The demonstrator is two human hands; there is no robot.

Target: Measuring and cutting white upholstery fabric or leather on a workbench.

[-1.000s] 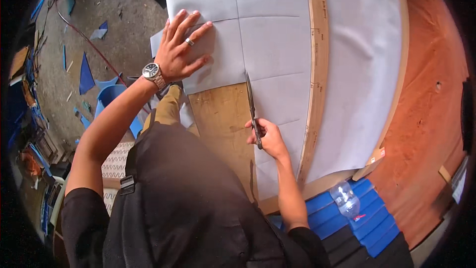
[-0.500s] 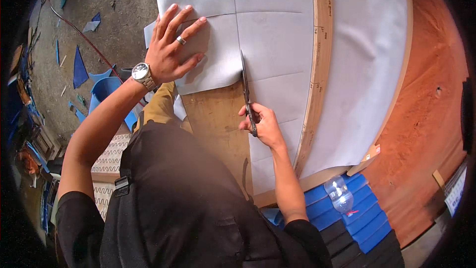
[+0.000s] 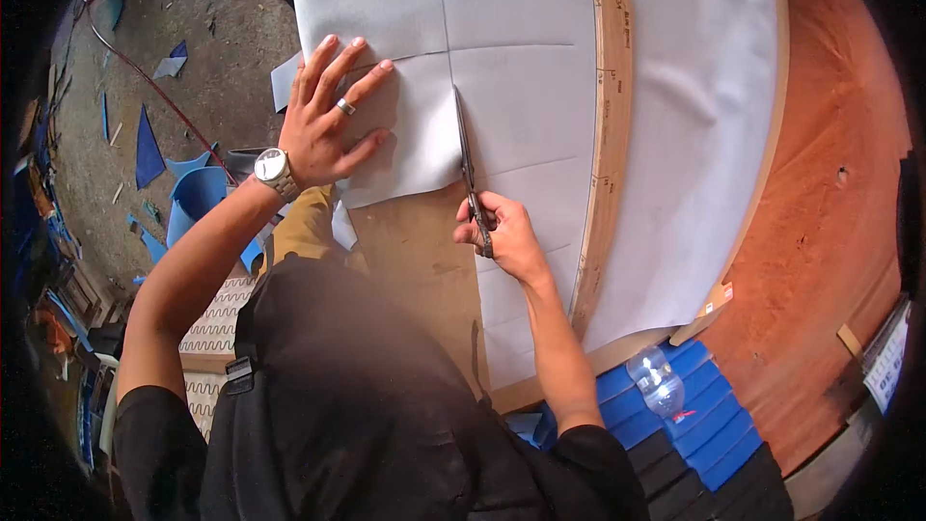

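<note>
My right hand (image 3: 503,235) grips a pair of dark scissors (image 3: 467,159), its fingers through the handles. The blades lie along a pencil line in a large light-grey sheet (image 3: 526,101), and the cut behind them runs toward me. Left of the cut, a flap of the sheet lifts slightly and curls at its corner. Spread flat on that flap, my left hand (image 3: 328,121) presses it down with fingers apart; it wears a ring and a watch. Bare wooden board (image 3: 415,246) shows below the flap's edge. Several drawn cross lines mark the sheet.
A long wooden strip with markings (image 3: 608,106) lies across the sheet to the right. Beyond it spreads orange-brown material (image 3: 820,232). A clear plastic bottle (image 3: 656,381) rests on stacked blue pieces (image 3: 709,425). Blue scraps (image 3: 149,150) and a blue container (image 3: 198,198) are on the left floor.
The scissors have advanced farther up the pencil line, lengthening the cut. My left hand stays flat on the flap. The whole view has shifted slightly.
</note>
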